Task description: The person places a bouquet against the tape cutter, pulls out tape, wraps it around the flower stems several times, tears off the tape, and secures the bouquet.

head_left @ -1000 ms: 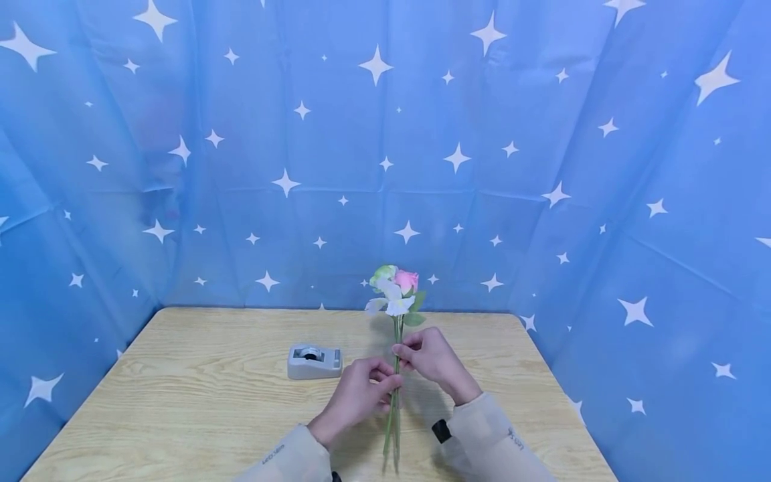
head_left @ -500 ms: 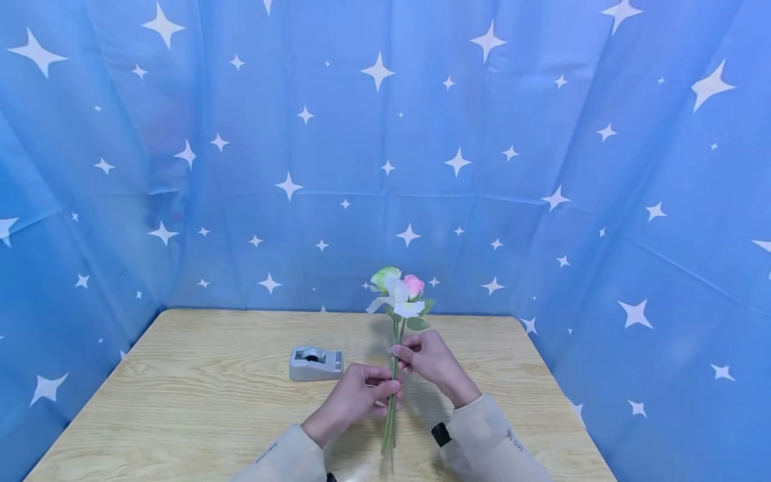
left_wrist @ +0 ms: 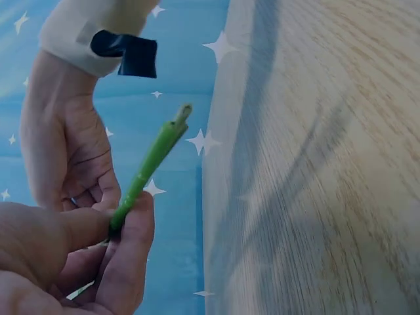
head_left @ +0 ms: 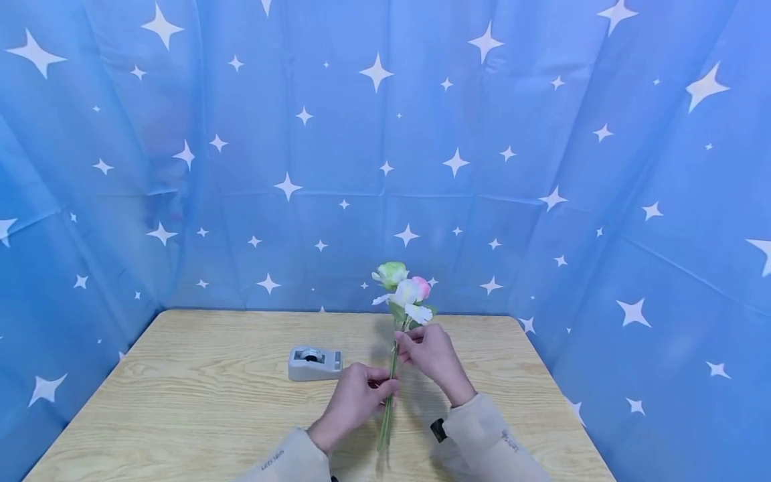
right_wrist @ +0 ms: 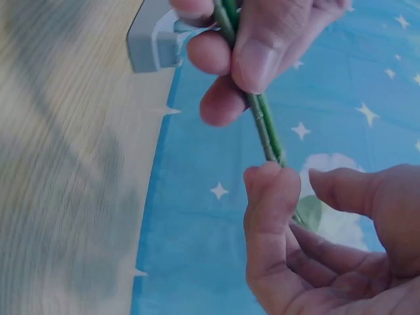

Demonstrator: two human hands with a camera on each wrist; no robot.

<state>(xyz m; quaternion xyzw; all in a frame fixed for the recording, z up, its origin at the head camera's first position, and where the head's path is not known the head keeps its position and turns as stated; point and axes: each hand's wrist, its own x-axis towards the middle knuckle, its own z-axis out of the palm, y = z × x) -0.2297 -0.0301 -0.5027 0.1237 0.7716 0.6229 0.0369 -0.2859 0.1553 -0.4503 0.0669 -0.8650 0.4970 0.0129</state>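
Note:
Long green stems [head_left: 384, 428] of artificial flowers stand tilted over the table. At their top are a white ruffled flower [head_left: 407, 292], a pink rose [head_left: 423, 287] and a pale green bloom [head_left: 393, 273]. My left hand [head_left: 359, 395] pinches the bundled stems between thumb and fingers, leaving the cut ends [left_wrist: 172, 131] sticking out below. Higher up, just under the blooms, my right hand [head_left: 435, 355] has its fingertips at the stems. In the right wrist view its thumb [right_wrist: 344, 189] stands off from the index finger, which touches the stems.
A grey tape dispenser [head_left: 315, 363] with a roll in it stands left of the flowers, close to my left hand. The wooden table [head_left: 199, 395] ends at a blue curtain [head_left: 337, 147] with white stars, which hangs behind and at both sides.
The blooms have turned and shifted slightly right, and the stems lean more to the right at the top. My right hand has slid a little up the stems; the left stays about level.

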